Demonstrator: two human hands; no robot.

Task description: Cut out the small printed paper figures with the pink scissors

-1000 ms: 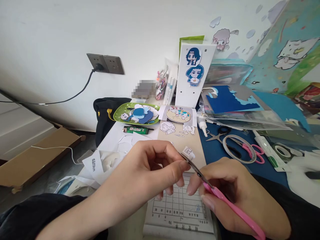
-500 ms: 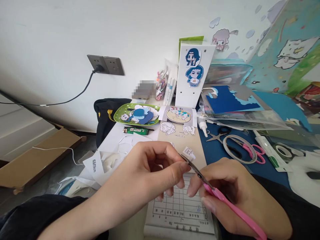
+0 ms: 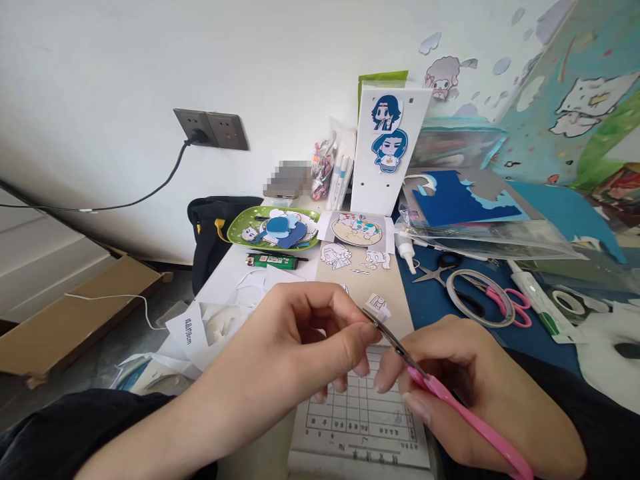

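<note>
My right hand [image 3: 475,393] grips small pink-handled scissors [image 3: 435,393], whose metal blades point up and left to the tip of my left thumb. My left hand [image 3: 310,340] is curled in a pinch at the blade tips; whatever it pinches is hidden by the fingers. A small white printed paper scrap [image 3: 379,306] lies on the tan sheet just beyond the blades. Under both hands lies a white sheet with a printed grid [image 3: 360,417].
A green plate [image 3: 240,230] with blue and white cutouts, a green lighter [image 3: 273,261], printed character cutouts [image 3: 356,228], a glue bottle [image 3: 406,252], a second pair of scissors with a tape ring [image 3: 477,297], blue foam sheets [image 3: 455,200] and a white stand [image 3: 387,150] fill the desk.
</note>
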